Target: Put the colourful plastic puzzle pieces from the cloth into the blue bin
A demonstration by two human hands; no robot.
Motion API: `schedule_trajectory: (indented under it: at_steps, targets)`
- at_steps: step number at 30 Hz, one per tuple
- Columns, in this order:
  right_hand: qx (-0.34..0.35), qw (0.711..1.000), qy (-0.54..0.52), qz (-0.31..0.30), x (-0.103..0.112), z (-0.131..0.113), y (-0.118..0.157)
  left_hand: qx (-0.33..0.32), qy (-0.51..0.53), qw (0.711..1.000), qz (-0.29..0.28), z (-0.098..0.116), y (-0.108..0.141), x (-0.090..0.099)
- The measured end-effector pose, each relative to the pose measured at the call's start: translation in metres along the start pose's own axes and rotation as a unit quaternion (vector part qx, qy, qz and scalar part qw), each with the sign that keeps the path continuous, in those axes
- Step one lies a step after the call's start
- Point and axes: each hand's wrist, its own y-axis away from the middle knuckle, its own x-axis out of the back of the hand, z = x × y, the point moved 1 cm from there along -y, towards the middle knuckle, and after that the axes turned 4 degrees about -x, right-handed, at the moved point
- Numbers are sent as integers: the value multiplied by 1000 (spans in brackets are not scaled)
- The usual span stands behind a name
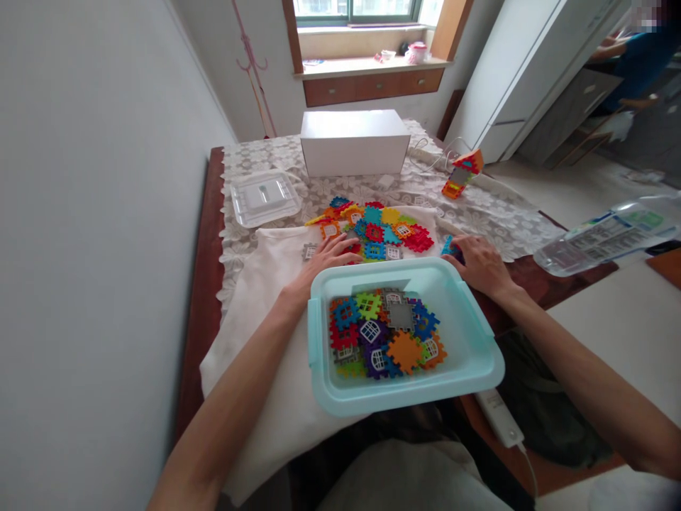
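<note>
On the near-left edge of the pile of plastic pieces [374, 233], our left hand [333, 255] lies palm down, fingers spread, not clutching anything. Over on the right, our right hand [479, 264] curls over some blue pieces [447, 246]; honestly can't tell if we're gripping them or just resting there. Between our forearms sits the aqua tub [404, 404], loaded with more pieces, probably parked close so both hands reach it easily. Under the pile there's a white cloth [277, 284], maybe to keep bits together on the counter [205, 284]. Further out we've got a clear lid [264, 199], a white box [354, 156] and a little built model [462, 174], likely set back for elbow room.
</note>
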Motion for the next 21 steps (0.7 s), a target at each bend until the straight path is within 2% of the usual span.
schedule_trajectory:
  at_steps: [4,9,17,21]
  targets:
    - [4,1000,-4,11,-4,8,-4,33,-14,999,-25,-3,-3,-2]
    - [37,999,-13,1,-5,11,-11,29,-16,999,-10,1,-3,-1]
    - [-30,998,-50,-4,-4,9,-16,46,-44,998,-8,-4,-5,-4]
    - [-36,998,-56,0,-2,5,-16,104,-72,992,13,-14,-6,-9]
